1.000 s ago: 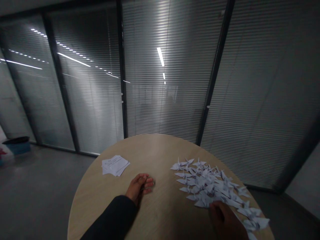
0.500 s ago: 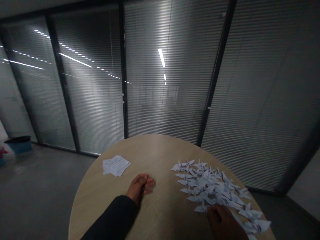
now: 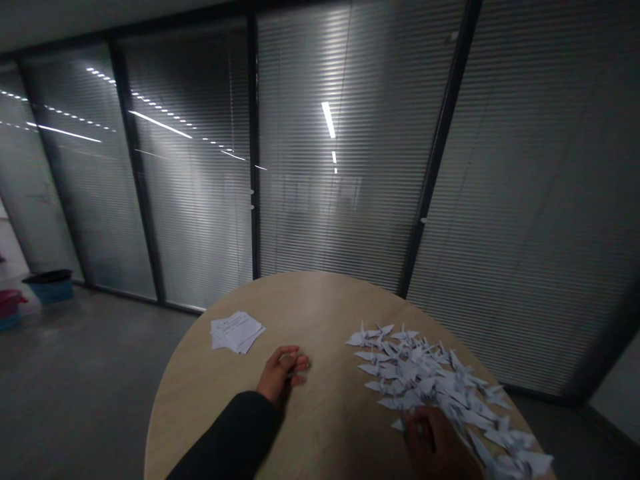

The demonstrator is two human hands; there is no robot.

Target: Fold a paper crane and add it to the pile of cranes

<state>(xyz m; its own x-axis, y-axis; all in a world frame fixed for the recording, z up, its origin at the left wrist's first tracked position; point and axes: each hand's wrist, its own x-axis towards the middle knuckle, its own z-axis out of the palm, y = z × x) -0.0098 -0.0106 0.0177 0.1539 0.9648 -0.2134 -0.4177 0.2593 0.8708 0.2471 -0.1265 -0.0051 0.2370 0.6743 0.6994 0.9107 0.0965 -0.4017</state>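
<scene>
My left hand (image 3: pixel 280 377) rests on the round wooden tabletop (image 3: pixel 320 300) with its fingers curled, and its black sleeve (image 3: pixel 225 437) lies along the near edge. Nothing shows in its fingers. A small stack of printed white paper sheets (image 3: pixel 237 332) lies just beyond and to the left of that hand, not touching it. To the right spreads a heap of several folded white paper cranes (image 3: pixel 420 377). My right hand (image 3: pixel 433 443) presses against the heap's near side, touching the cranes, and its fingers are partly hidden.
Glass partitions with slatted blinds (image 3: pixel 340 167) stand behind the table. Farther left, a blue bin with a black rim (image 3: pixel 49 287) and a red object (image 3: pixel 7 300) sit on the grey floor (image 3: pixel 85 380). Cranes reach the table's right edge.
My right hand has shifted left along the near side of the crane heap. My left hand stays nearly still, and the whole view has drifted slightly.
</scene>
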